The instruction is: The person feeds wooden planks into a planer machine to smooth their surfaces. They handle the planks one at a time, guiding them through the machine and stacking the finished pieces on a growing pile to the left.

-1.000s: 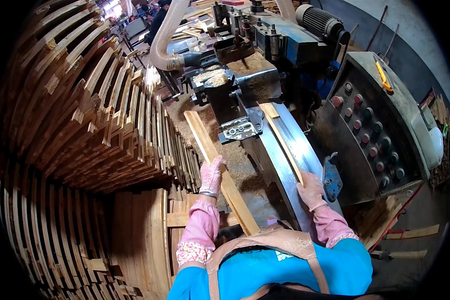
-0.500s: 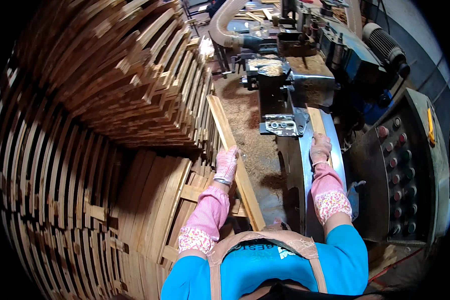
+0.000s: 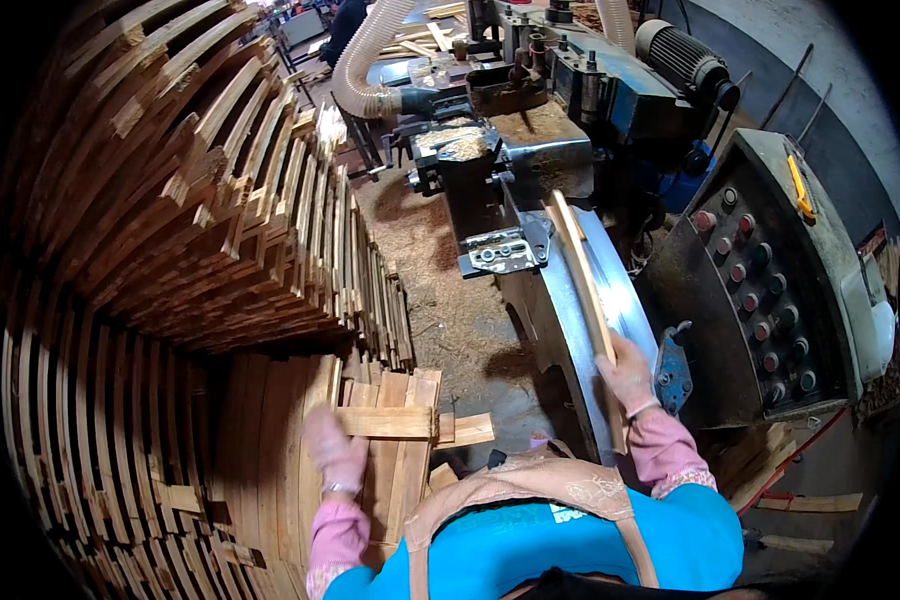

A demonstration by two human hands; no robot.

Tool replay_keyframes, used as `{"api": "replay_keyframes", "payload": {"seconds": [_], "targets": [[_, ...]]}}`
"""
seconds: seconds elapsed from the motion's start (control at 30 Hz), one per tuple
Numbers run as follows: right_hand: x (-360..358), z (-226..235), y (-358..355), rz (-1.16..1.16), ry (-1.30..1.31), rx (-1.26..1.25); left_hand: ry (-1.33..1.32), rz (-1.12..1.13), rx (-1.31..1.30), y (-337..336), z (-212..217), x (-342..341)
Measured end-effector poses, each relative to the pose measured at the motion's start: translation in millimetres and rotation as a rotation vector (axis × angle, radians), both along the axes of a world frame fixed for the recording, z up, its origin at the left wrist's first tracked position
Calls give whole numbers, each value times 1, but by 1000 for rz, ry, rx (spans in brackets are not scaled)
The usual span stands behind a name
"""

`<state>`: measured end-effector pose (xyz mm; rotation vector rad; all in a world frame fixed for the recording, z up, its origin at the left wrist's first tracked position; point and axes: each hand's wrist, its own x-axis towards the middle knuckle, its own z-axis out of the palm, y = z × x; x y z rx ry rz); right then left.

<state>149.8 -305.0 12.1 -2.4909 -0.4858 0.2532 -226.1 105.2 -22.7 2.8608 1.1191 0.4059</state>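
A long, thin wooden slat, pale and rough-sawn, lies lengthwise on the bright steel table of the woodworking machine at centre right of the frame, its far end at the machine's dark feed head. The right hand, in a pinkish glove, rests closed over the near end of the slat. The left hand, gloved the same and blurred, is at lower centre-left, over short flat boards stacked crosswise; whether it grips one I cannot tell. Tall stacks of slats, tan with darker edges, fill the left half of the frame. Sawdust coats the floor at centre. A ribbed pale dust hose curves in at the top. A grey control panel with round red and green buttons slants at right.
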Motion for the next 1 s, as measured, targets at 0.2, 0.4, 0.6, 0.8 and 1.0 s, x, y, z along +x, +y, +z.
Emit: {"api": "replay_keyframes", "payload": {"seconds": [0.2,0.4,0.6,0.8,1.0], "targets": [[18,-84,-16,0,-477,-236,365,289,-94,-2,16,-76],[150,-119,94,-62,-533,-280,216,119,-343,-1,61,-15],[173,-81,171,-59,-78,-31,-161,-47,-802,9,118,160],[-10,-35,178,348,866,823,-980,-212,-1486,-39,58,301],[-6,7,19,-50,193,242,-856,-88,-1642,-55,20,308]]}}
